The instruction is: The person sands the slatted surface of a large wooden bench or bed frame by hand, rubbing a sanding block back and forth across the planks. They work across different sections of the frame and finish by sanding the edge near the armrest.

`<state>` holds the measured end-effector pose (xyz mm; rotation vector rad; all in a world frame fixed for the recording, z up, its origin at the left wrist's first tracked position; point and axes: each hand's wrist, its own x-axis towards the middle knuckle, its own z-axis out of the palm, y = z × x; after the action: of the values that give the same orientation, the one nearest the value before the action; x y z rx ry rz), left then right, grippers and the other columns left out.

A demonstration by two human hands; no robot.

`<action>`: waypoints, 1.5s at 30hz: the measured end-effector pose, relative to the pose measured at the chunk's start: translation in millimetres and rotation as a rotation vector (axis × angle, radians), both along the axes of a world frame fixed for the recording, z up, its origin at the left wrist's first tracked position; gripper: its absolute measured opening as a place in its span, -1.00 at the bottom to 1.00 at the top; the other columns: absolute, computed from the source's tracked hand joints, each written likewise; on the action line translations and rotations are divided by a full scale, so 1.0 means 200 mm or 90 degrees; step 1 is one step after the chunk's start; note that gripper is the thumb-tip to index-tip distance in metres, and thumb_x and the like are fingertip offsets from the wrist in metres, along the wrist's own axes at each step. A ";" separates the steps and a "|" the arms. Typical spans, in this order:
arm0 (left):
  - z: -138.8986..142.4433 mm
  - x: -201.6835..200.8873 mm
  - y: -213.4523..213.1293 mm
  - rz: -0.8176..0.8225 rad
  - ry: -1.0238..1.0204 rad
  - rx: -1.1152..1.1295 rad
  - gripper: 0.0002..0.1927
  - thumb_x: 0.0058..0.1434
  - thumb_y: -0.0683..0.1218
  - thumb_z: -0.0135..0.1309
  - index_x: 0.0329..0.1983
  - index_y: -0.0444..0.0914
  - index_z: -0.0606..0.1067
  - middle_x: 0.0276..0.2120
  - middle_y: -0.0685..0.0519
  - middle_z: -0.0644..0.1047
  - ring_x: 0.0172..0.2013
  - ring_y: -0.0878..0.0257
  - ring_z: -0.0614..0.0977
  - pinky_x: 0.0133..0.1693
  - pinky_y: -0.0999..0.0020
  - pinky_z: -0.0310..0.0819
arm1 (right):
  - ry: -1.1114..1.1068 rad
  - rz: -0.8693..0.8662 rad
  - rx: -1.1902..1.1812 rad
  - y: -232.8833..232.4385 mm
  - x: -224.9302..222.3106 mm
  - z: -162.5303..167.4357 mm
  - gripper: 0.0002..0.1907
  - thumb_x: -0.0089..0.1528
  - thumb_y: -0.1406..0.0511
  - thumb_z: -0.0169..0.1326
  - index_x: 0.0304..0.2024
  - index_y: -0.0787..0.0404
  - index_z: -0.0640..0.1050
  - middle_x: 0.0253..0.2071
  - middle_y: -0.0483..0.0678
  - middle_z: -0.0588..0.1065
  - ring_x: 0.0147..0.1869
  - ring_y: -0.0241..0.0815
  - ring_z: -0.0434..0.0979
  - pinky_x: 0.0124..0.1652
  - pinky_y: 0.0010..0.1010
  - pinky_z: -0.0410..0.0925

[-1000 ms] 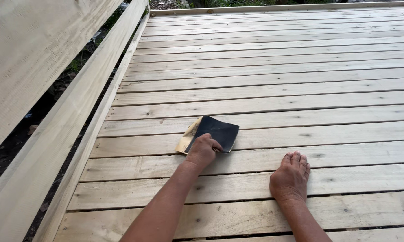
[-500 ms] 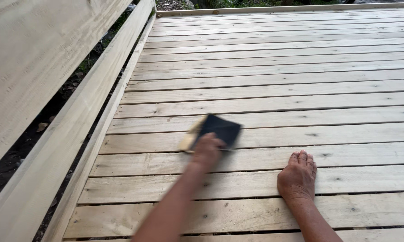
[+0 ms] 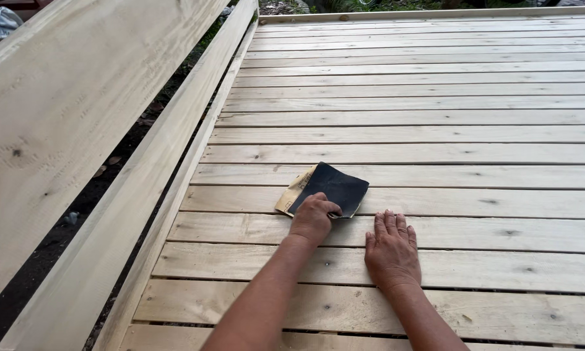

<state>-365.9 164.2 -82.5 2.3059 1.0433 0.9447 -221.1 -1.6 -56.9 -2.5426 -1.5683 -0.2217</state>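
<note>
- Slats (image 3: 422, 136) of pale wood are running crosswise; rubbing along the grain is looking wisest.
- Sandpaper (image 3: 328, 188), dark and folded, is lying on a near slat.
- Left hand (image 3: 313, 220) is pressing its near edge, fingers curled.
- Right hand (image 3: 391, 247) is resting flat, empty, bracing.

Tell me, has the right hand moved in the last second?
Yes. The right hand lies flat on the same plank but has slid left along it, and now lies close beside the left hand, which presses on the sandpaper.
</note>
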 end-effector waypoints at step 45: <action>-0.02 -1.04 0.82 0.183 0.049 0.116 -0.57 -0.05 -0.35 -0.12 -0.46 -0.09 0.72 -0.32 -0.02 0.58 -0.15 -0.03 0.59 0.01 0.20 0.47 | 0.013 0.001 -0.072 0.17 -0.22 0.11 -0.41 0.40 0.02 -0.47 0.48 -0.10 0.08 0.54 -0.20 0.01 0.62 -0.17 -0.18 0.48 -0.19 -0.25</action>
<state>-574.6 328.3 -87.2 2.3963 1.4019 1.1080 -265.0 32.7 -35.4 -2.6186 -1.6199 -0.1092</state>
